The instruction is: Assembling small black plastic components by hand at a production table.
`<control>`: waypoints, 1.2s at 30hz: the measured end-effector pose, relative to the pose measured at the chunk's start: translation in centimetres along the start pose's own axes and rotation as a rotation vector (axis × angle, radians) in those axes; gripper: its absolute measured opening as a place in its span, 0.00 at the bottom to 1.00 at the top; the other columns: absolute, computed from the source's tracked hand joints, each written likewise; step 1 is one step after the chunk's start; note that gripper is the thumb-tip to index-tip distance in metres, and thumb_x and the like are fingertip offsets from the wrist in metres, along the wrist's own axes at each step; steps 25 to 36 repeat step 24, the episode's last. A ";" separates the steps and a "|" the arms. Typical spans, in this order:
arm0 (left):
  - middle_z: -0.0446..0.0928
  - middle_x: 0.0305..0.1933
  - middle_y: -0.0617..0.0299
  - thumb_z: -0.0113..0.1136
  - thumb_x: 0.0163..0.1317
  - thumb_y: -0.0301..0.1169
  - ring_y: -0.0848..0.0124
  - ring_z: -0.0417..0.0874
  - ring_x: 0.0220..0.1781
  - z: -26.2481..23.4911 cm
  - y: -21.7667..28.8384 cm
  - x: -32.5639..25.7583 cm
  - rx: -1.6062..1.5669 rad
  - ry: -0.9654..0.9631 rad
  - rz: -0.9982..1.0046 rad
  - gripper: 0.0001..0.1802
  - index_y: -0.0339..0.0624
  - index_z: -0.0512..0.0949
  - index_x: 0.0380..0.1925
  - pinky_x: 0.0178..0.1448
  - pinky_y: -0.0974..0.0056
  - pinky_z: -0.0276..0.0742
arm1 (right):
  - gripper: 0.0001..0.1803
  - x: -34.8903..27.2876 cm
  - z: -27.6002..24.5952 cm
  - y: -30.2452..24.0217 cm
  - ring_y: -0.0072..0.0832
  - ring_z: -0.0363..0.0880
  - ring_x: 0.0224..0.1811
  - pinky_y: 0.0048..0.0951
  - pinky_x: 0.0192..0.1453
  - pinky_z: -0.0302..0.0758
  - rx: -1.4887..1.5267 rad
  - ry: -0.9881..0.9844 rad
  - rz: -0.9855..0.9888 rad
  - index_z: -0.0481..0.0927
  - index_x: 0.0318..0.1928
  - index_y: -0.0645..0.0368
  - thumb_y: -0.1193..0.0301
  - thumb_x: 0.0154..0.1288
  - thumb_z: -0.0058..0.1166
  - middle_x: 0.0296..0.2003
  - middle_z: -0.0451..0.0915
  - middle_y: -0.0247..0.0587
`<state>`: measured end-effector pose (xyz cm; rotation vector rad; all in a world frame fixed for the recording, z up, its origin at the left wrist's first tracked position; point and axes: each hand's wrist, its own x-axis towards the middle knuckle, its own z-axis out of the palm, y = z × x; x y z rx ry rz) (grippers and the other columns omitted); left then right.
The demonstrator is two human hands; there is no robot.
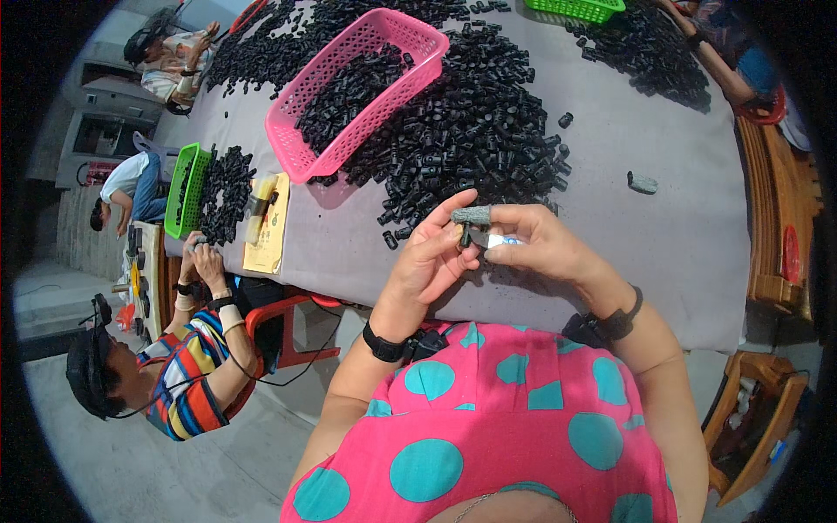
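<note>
My left hand (429,255) and my right hand (539,245) meet above the near edge of the grey table (680,235). Between the fingertips of both hands sits a small black plastic part (465,234). The right hand also holds a small blade with a white-and-blue handle (499,240), and its forefinger wears a grey fabric finger cot (472,214). Just beyond my hands lies a big heap of the same black parts (471,131).
A pink basket (301,152) with black parts stands in the heap. Green baskets sit at the far edge (575,9) and left end (180,192). A loose grey finger cot (643,183) lies right. A person in a striped shirt (187,375) works at left; others sit further off.
</note>
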<state>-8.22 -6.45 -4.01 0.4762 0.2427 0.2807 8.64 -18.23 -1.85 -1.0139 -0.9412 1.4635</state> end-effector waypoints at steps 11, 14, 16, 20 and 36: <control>0.78 0.41 0.58 0.54 0.64 0.24 0.72 0.81 0.34 0.0 0.2 -0.1 0.053 0.047 0.030 0.29 0.39 0.60 0.66 0.40 0.65 0.84 | 0.30 -0.2 0.2 -0.8 0.12 0.67 0.35 0.17 0.41 0.68 -0.010 -0.050 -0.019 0.68 0.64 0.62 0.71 0.61 0.58 0.36 0.76 0.24; 0.78 0.39 0.59 0.55 0.64 0.26 0.74 0.80 0.34 0.0 0.1 -0.1 0.092 0.060 0.026 0.30 0.41 0.61 0.66 0.39 0.66 0.83 | 0.29 0.0 0.0 0.1 0.12 0.68 0.35 0.18 0.41 0.68 -0.013 -0.049 -0.048 0.69 0.63 0.63 0.71 0.62 0.57 0.36 0.76 0.25; 0.78 0.39 0.59 0.55 0.64 0.26 0.74 0.80 0.34 -0.1 0.1 -0.2 0.093 0.060 0.026 0.29 0.40 0.61 0.66 0.38 0.66 0.83 | 0.28 0.1 -0.1 0.3 0.13 0.68 0.35 0.18 0.41 0.68 -0.009 -0.046 -0.069 0.70 0.63 0.63 0.71 0.62 0.57 0.35 0.76 0.25; 0.77 0.39 0.59 0.55 0.64 0.26 0.73 0.80 0.34 -0.1 0.0 -0.2 0.107 0.070 0.032 0.30 0.40 0.61 0.66 0.38 0.66 0.83 | 0.25 0.2 -0.6 0.9 0.13 0.68 0.35 0.19 0.42 0.68 -0.060 -0.043 -0.070 0.73 0.60 0.63 0.71 0.62 0.57 0.36 0.76 0.26; 0.78 0.41 0.58 0.55 0.65 0.27 0.72 0.81 0.35 -0.3 -0.2 -0.2 0.120 0.067 0.028 0.30 0.41 0.60 0.66 0.38 0.65 0.83 | 0.25 0.1 -0.7 0.0 0.14 0.69 0.36 0.22 0.43 0.69 -0.060 -0.055 -0.010 0.74 0.59 0.61 0.69 0.62 0.57 0.36 0.78 0.27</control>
